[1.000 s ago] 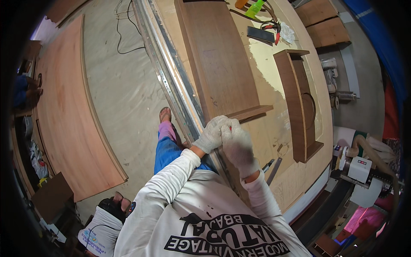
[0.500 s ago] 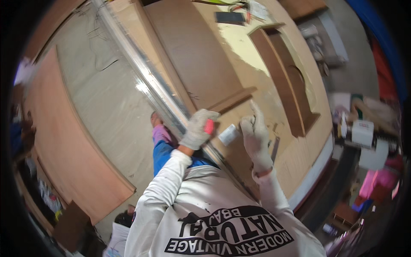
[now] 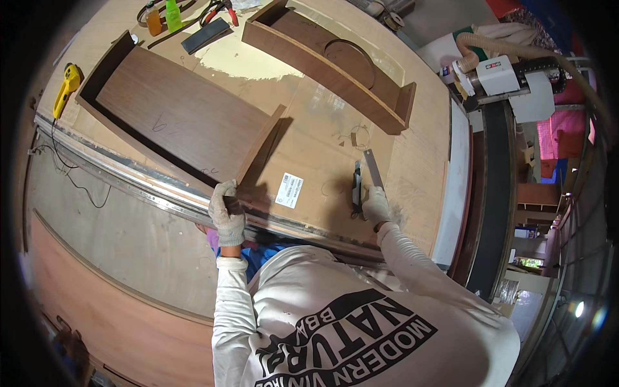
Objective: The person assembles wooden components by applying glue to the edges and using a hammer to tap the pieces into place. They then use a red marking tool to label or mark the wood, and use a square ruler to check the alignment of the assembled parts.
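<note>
My left hand (image 3: 227, 214), in a knitted glove, is closed at the near corner of a shallow brown wooden box (image 3: 174, 106) lying on the workbench. Something dark shows within its fingers, but I cannot make it out. My right hand (image 3: 376, 206), gloved too, closes on the lower end of a flat grey-brown strip (image 3: 372, 166). Just left of that strip lies a slim black hand tool (image 3: 356, 188), apart from the fingers. Between my hands a white printed label (image 3: 289, 190) lies flat on the bench.
A second brown box (image 3: 329, 64) with a curled strip (image 3: 351, 55) inside stands farther right. A yellow heat gun (image 3: 66, 89), dark block (image 3: 206, 35), red-handled pliers (image 3: 224, 11) and a green bottle (image 3: 173, 15) lie along the far side. A hosed machine (image 3: 496, 76) stands right.
My view has turned toward the right. My left hand has come to the box corner; the red thing in it no longer shows. My right hand has lowered its pointing finger and taken the strip.
</note>
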`<action>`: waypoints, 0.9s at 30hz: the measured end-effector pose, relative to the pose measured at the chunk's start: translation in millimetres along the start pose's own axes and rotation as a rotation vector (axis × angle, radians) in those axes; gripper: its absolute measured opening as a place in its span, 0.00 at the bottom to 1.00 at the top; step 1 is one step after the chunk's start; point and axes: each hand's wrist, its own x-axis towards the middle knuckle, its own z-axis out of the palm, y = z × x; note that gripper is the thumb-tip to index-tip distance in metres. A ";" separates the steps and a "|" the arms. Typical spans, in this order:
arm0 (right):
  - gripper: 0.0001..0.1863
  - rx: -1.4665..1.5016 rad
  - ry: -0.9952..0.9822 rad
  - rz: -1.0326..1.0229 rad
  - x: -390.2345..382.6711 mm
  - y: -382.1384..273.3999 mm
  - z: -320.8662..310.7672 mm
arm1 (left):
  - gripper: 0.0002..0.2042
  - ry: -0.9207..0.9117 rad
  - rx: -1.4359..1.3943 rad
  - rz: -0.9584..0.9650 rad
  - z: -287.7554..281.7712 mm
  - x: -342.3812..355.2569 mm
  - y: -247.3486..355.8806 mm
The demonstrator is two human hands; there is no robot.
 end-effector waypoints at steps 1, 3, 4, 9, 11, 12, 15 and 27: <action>0.17 -0.039 -0.016 0.027 -3.5 -0.1 2.9 | 0.04 0.020 -0.048 -0.003 1.9 -3.7 -7.2; 0.19 -0.080 -0.055 0.169 -0.8 2.2 2.8 | 0.04 0.067 -0.151 -0.004 5.0 -6.8 -23.1; 0.19 0.000 -0.012 0.181 -3.0 6.9 4.5 | 0.07 0.043 -0.177 -0.088 4.8 -7.6 -21.3; 0.18 0.085 0.010 0.259 0.6 53.2 18.3 | 0.14 0.065 -0.345 -0.144 14.3 -17.6 -34.6; 0.17 0.015 -0.021 0.188 -5.4 58.5 27.3 | 0.17 0.042 -0.161 -0.146 4.7 -15.4 -3.9; 0.16 -0.003 -0.033 0.123 -12.9 58.9 27.3 | 0.21 -0.085 0.052 0.013 -4.8 -4.4 7.6; 0.15 -0.009 -0.028 -0.082 -25.7 49.2 18.3 | 0.22 -0.026 0.013 0.061 -6.3 -1.3 14.7; 0.19 -0.102 0.055 -0.218 121.5 -25.5 -15.0 | 0.16 -0.114 0.028 -0.005 -8.2 -0.8 7.1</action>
